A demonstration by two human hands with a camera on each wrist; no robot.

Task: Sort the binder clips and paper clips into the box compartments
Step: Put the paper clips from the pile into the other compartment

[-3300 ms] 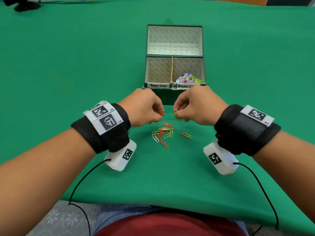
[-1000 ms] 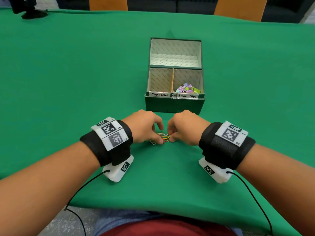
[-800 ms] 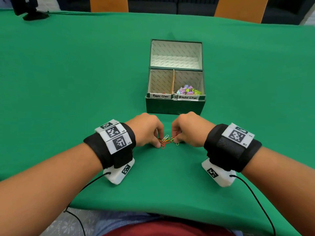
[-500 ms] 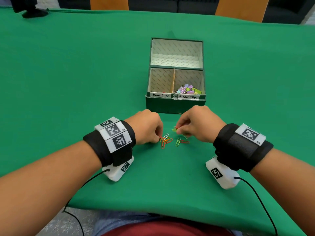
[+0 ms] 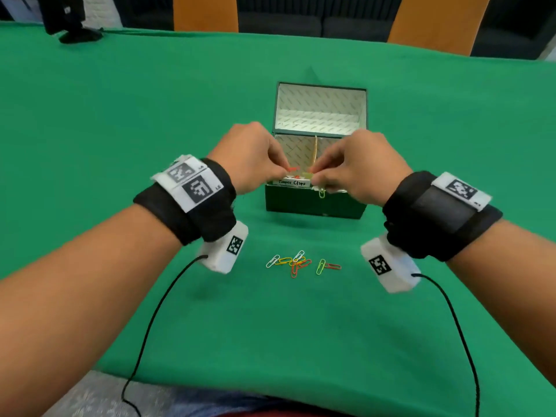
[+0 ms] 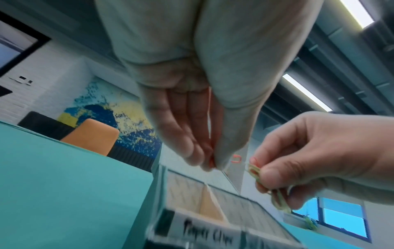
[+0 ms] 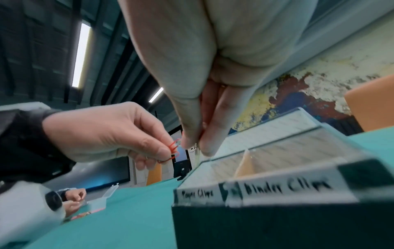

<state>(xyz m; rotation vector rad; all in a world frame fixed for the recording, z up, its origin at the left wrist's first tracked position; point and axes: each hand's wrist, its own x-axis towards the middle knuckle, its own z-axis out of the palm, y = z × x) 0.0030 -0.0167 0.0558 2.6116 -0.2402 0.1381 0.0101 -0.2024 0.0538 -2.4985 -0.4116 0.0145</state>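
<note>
A dark green box (image 5: 316,206) stands open on the green table, its front compartments labelled "Paper Clips" (image 5: 291,182) and "Binder Clips" (image 7: 287,185). My left hand (image 5: 284,170) pinches red paper clips (image 7: 173,149) above the paper clips compartment. My right hand (image 5: 316,176) pinches green and yellow paper clips (image 6: 254,171) just beside it, over the divider. One green clip (image 5: 322,193) dangles in front of the box wall. Several loose paper clips (image 5: 301,263) lie on the cloth between my wrists. My right hand hides the binder clips compartment in the head view.
Two orange chairs (image 5: 206,13) (image 5: 436,22) stand behind the table's far edge, and a black stand (image 5: 75,28) sits at the far left. In the right wrist view another person's hands (image 7: 72,197) work over a clear plastic case (image 7: 100,202) further along the table.
Both hands have risen from the pile and moved forward to the box, each carrying pinched clips. Several clips stayed on the cloth.
</note>
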